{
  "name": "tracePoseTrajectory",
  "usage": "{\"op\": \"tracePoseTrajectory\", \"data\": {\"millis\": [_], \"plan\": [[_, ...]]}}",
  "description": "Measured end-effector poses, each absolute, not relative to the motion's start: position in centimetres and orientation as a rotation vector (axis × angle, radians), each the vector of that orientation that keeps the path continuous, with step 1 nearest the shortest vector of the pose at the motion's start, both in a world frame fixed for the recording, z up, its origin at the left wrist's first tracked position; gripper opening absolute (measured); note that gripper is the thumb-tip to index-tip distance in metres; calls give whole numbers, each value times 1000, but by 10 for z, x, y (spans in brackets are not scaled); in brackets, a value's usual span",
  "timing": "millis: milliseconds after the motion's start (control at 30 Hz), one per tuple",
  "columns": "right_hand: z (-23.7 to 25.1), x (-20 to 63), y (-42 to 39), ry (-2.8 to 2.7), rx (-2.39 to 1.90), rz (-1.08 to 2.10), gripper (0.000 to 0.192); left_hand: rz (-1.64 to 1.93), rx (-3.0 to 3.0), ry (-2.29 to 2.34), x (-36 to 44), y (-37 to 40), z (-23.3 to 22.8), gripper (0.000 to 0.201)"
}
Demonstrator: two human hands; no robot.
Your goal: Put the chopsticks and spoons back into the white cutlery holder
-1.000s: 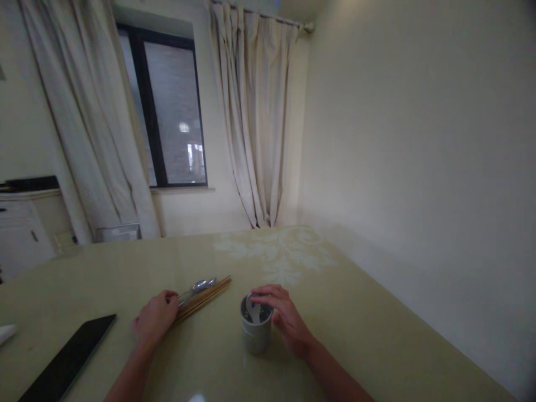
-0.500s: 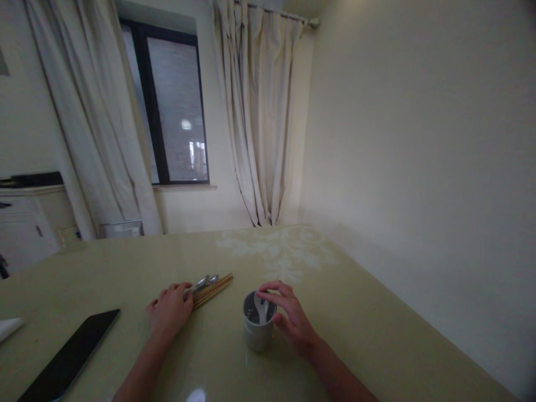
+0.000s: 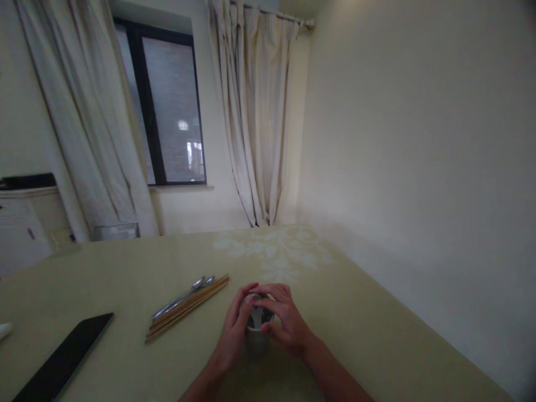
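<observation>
1. The grey cup (image 3: pixel 256 341) stands upright on the table (image 3: pixel 377 346), in the near middle part, between the two hands.
2. Inside the cup there is a white spoon (image 3: pixel 257 319); its upper end is partly covered by fingers.
3. The left hand (image 3: pixel 234 330) is curved along the left side of the cup, with its fingertips at the far rim and its thumb near the upper end of the spoon.
4. The right hand (image 3: pixel 288 325) makes an arch at the right side: its fingers reach over the rim, and the thumb is set apart from them, near the front edge. For both hands, I cannot tell whether they hold the cup or the spoon firmly.
5. To the left of the hands, well apart from the cup, lies a bundle of wooden chopsticks (image 3: pixel 188 310), placed obliquely.
6. Just beside it, on the far side, are metal spoons (image 3: pixel 198 283), with their bowls pointing away from the person.
7. Farther left lies a flat black object (image 3: pixel 67 357).
8. Behind the table, curtains (image 3: pixel 263 123) hang beside a dark-framed window (image 3: pixel 171 106).
</observation>
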State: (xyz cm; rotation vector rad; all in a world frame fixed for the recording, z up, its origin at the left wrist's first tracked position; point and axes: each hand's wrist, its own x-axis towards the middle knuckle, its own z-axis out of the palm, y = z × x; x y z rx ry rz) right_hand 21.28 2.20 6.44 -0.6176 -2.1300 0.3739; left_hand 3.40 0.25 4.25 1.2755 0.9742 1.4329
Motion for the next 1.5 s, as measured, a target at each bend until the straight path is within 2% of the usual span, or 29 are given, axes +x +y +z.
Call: {"op": "tracePoseTrajectory", "data": {"millis": [233, 733, 1267, 1500], "plan": [[67, 211, 23, -2106, -609, 341, 70, 1457, 1299, 1031, 29, 7, 39, 61], [71, 212, 17, -1955, -540, 468, 58, 1394, 1420, 1020, 30, 9, 46, 55], [64, 210, 13, -1892, -467, 393, 37, 1343, 1448, 1024, 26, 9, 46, 60], [64, 215, 17, -1782, -553, 391, 38, 1352, 1430, 955, 29, 7, 52, 56]]}}
